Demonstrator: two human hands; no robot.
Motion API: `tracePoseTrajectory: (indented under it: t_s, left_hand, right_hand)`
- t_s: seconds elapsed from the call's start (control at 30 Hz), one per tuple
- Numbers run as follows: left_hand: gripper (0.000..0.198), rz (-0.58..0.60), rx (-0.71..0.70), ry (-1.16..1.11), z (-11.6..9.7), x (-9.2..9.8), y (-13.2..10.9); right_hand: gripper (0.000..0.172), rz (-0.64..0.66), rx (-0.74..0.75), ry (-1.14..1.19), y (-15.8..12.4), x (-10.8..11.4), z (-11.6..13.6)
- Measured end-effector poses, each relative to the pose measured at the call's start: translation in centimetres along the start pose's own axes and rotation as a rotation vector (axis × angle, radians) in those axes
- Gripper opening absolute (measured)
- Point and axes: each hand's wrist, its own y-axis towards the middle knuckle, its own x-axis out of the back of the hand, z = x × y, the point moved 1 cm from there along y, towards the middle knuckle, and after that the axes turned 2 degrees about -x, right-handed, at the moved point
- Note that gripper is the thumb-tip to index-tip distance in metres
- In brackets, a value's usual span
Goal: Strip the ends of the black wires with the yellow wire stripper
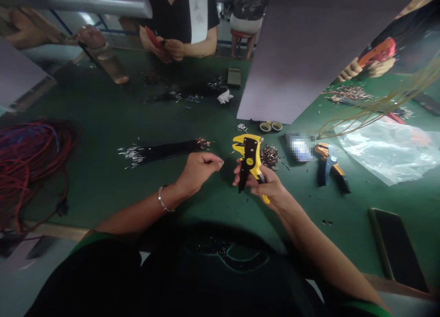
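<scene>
The right hand (261, 185) covers part of the yellow wire stripper (249, 153) — the pale object (299, 147) beside it is blurred past reading, and the metal bits (270, 156) heaped nearby are too small to identify.

The stripper (249, 163) was bright yellow with black parts. The wires (165, 151) were black, with silver ends. The other wires (30, 156) made a red and blue coil, and the mat (103, 111) was dark green.
</scene>
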Motion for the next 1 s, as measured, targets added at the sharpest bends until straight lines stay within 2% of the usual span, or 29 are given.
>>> tracePoseTrajectory:
  t_s: [0.23,0.47,0.6,0.7,0.8,0.9,1.0]
  left_hand:
    - [0.006,0.039,0.042,-0.021,0.5,-0.6,-0.2]
    - [0.01,0.071,0.017,-0.03,1.8,-1.0,-0.1]
    - [0.011,0.073,0.01,-0.049,1.9,-1.0,-0.2]
    - [0.01,0.069,0.007,-0.045,1.4,-0.9,-0.4]
    - [0.011,0.099,-0.032,-0.014,0.6,-0.8,-0.8]
    - [0.011,0.128,-0.05,-0.015,-0.2,-0.8,-1.2]
    - [0.008,0.115,-0.071,-0.001,-0.5,-0.8,-1.5]
  right_hand:
    - [0.058,-0.071,-0.001,-0.15,0.7,0.6,-1.9]
    - [0.062,-0.064,-0.047,-0.246,0.8,1.1,-2.6]
    - [0.062,-0.037,-0.075,-0.252,0.8,0.8,-3.0]
    - [0.058,-0.04,-0.006,-0.39,0.6,0.2,-3.0]
    - [0.05,-0.086,0.109,-0.672,0.2,-0.6,-2.7]
    - [0.058,-0.152,0.259,-0.953,-0.3,-1.2,-2.4]
    - [0.065,-0.192,0.396,-1.114,-0.5,-1.4,-2.4]
